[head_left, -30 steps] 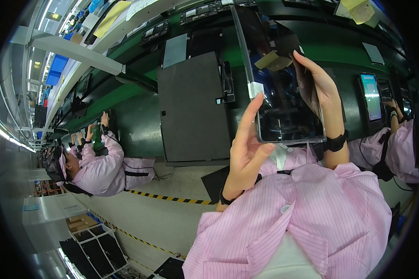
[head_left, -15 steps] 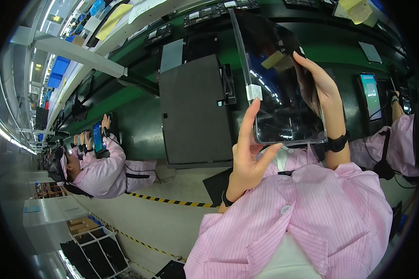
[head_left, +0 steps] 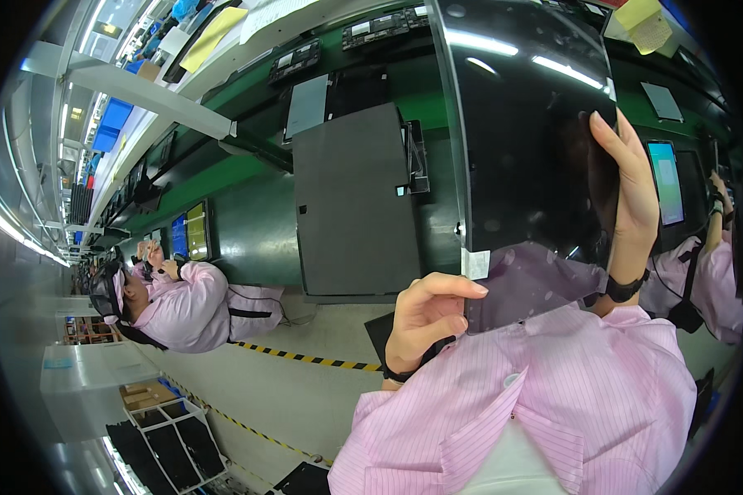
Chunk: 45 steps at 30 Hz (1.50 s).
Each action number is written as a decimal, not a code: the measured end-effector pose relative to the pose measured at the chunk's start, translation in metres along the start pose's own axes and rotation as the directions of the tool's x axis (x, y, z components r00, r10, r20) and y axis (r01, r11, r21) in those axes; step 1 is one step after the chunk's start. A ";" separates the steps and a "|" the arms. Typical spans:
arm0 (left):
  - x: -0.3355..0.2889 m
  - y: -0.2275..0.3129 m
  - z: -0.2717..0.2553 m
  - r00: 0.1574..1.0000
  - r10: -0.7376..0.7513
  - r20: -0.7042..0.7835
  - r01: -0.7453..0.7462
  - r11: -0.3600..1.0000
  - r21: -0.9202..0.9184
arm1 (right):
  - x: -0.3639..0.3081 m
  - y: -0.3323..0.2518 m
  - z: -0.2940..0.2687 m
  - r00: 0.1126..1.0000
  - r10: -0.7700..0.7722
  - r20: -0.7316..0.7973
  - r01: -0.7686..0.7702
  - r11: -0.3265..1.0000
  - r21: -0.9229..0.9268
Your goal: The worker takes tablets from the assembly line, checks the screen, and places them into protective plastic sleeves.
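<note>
I hold a large glossy black panel (head_left: pixel 528 140) up close in front of me; it reflects ceiling lights and my pink smock. My left hand (head_left: pixel 425 322) curls around its lower left corner, just under a small white tab (head_left: pixel 475 264). My right hand (head_left: pixel 627 186), with a black wrist strap below it, grips the panel's right edge, fingers flat against the glass. The panel hides much of the green line behind it.
A grey flat panel (head_left: pixel 355 206) lies on the green conveyor line (head_left: pixel 248 223). A co-worker in pink (head_left: pixel 190 305) works at the left, another (head_left: pixel 718 272) at the right by a lit screen (head_left: pixel 664 181). Yellow-black floor tape (head_left: pixel 305 356) and a rack of black panels (head_left: pixel 173 445) lie below.
The black panel has come much closer and fills more of the view. My left hand slid down from the panel's left edge to curl at its lower corner.
</note>
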State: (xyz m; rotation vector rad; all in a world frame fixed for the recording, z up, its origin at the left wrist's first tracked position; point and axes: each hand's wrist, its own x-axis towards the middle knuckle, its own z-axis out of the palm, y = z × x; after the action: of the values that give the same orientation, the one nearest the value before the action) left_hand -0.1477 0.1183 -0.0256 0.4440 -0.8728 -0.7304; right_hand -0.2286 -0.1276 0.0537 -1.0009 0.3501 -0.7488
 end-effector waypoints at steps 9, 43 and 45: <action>0.078 0.043 -0.014 0.954 -0.111 -0.277 0.260 0.764 0.591 | -0.003 0.022 -0.014 0.996 -0.084 0.000 0.081 0.959 -0.272; 0.112 -0.023 0.016 0.865 0.072 -0.496 0.306 0.708 0.636 | 0.072 0.051 -0.015 0.502 -0.524 0.688 -0.207 0.700 0.684; 0.128 -0.015 0.019 0.889 0.026 -0.456 0.322 0.673 0.666 | 0.099 0.060 -0.022 0.253 -0.642 0.724 -0.305 0.657 0.690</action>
State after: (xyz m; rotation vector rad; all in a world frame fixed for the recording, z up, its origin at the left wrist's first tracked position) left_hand -0.1141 0.0135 0.0432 1.3748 -0.6710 -0.3666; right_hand -0.1473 -0.1923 -0.0026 -0.5025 -1.2090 -0.2639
